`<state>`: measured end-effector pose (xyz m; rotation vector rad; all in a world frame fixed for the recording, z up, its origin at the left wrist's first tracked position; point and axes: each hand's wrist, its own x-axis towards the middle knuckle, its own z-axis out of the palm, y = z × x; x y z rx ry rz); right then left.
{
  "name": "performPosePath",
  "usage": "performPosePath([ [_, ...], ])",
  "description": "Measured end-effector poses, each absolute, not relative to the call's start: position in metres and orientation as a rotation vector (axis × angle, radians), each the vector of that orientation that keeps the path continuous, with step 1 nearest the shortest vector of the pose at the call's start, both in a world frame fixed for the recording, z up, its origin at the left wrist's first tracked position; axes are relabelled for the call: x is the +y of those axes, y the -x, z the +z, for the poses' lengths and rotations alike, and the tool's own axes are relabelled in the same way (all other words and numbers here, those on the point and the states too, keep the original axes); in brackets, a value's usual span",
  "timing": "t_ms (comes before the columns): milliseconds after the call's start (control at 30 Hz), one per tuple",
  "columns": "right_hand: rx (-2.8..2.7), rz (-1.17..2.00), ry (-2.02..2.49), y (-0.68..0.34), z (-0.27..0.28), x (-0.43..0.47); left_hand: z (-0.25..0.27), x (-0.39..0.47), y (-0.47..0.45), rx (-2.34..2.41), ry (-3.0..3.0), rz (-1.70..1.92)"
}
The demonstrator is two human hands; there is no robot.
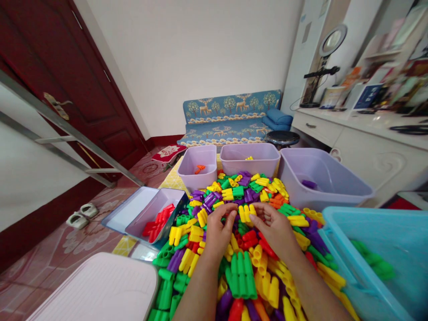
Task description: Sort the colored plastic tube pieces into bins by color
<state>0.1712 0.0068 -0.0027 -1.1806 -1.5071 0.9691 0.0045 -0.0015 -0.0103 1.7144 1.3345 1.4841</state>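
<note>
A dark red door [90, 80] fills the upper left of the frame, and a blue deer-patterned sofa [230, 117] sits in the upper middle. Below it, a bench [171, 178] under a yellow patterned cloth carries a broad heap of joined plastic tubes [241, 274] in green, yellow, purple, red and orange, spread through the lower middle.

A turquoise tub [401, 240] at the lower right has green pieces inside. Three lilac bins line the heap's far edge: the right bin [321, 191] contains a purple piece, the middle bin [249, 168] some yellow, the left bin [198, 181] some orange. Left of the heap, an open dark-blue-sided box [182, 211] contains red pieces.

Both hands are over the middle of the heap, slightly apart. The right hand [276, 227] grips a yellow joined-tube piece [245, 213] just right of the frame's centre — its thumb on the near side. The left hand [219, 227] has thumb and fingers curled just beside the piece — whether they touch it, I cannot tell.
</note>
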Motion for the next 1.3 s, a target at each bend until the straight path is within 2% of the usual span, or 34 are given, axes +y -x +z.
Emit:
performPosePath([
  [267, -1.947, 0.961, 1.311, -0.186, 0.046, 0.017, -0.006, -0.002, -0.004, 1.345, -1.739, 1.494],
  [433, -1.209, 1.063, 0.972, -0.170, 0.058, 0.038, -0.007, -0.002, -0.004, 1.361, -1.719, 1.503],
  [500, -1.137, 1.049, 0.877, -0.165, 0.053, 0.040, -0.007, -0.002, -0.004, 1.367, -1.710, 1.509],
  [600, -1.283, 0.969, 1.027, -0.167, 0.038, 0.037, -0.006, -0.002, -0.004, 1.363, -1.729, 1.511],
  [833, -1.723, 0.526, 1.361, -0.190, 0.008, 0.030, -0.007, -0.001, -0.004, 1.422, -1.756, 1.509],
  [1067, -1.974, 0.577, 1.480, -0.182, 0.007, 0.021, -0.011, 0.000, -0.005, 1.437, -1.807, 1.437],
  [1300, -2.133, 0.569, 1.309, -0.174, 0.001, 0.016, -0.010, -0.001, -0.004, 1.464, -1.985, 1.252],
])
